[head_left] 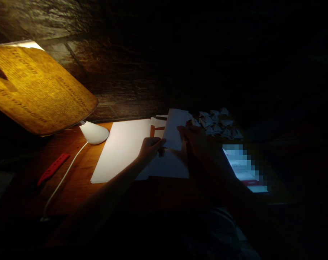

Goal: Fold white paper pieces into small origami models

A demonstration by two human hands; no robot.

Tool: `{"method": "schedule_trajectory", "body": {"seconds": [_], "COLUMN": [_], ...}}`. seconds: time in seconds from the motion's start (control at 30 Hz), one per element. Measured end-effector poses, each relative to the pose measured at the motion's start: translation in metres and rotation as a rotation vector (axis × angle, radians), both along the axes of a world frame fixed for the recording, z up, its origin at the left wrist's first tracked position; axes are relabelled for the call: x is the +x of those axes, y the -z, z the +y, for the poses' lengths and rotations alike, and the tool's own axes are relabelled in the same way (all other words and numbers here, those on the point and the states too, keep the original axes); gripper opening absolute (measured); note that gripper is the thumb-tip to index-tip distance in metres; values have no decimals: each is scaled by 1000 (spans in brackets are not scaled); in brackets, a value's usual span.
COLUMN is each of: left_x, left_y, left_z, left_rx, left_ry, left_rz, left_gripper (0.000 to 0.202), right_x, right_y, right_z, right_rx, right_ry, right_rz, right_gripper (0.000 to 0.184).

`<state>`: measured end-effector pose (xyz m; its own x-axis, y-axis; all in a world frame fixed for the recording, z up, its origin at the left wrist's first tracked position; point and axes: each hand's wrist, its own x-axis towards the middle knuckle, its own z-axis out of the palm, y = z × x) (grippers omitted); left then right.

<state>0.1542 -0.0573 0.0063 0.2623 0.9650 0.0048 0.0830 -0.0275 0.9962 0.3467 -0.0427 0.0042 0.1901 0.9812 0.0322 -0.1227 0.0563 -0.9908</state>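
Note:
Between my two hands a folded sheet of white paper [175, 122] is held up, tilted over the table. My left hand [152, 146] pinches its lower left edge. The right side is gripped by my right hand [192, 137], which lies mostly in shadow. Beneath them a white sheet [166, 168] rests on the wood. To its left lies a larger stack of white paper [126, 144]. Folded paper pieces [215, 122] are heaped behind my right hand, too dark to make out in detail.
A lamp with a printed yellow shade [42, 90] and white base [95, 133] stands at the left. Its white cable [65, 175] runs to the front edge. Near it lies a red-handled tool [53, 169]. A lit screen [245, 169] sits at the right. A brick-like wall [117, 83] rises behind.

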Motion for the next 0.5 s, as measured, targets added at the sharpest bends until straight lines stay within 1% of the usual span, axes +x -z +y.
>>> {"method": "schedule_trajectory", "body": {"seconds": [0.13,0.23,0.37,0.43,0.5], "left_x": [1,0,-3,-3,-3], "left_y": [-4,-1,8,10,10], "left_z": [-2,-1,2,3,3], "left_rx": [68,46,-36,-65,-89], "left_ry": [-13,-5,7,-48,-99], "left_rz": [-24,-53,-154,-196,-199], "left_gripper": [50,49,54,55,53], "right_x": [0,0,-1,-2,-2], "right_y": [2,2,-2,-4,-5], "right_z": [1,1,-4,-7,-9], "right_rx": [11,2,2,28,53], "right_ry": [7,-19,-155,-233,-281], "right_rz": [-22,-26,-71,-137,-197], "right_gripper": [45,45,45,44,44]}}
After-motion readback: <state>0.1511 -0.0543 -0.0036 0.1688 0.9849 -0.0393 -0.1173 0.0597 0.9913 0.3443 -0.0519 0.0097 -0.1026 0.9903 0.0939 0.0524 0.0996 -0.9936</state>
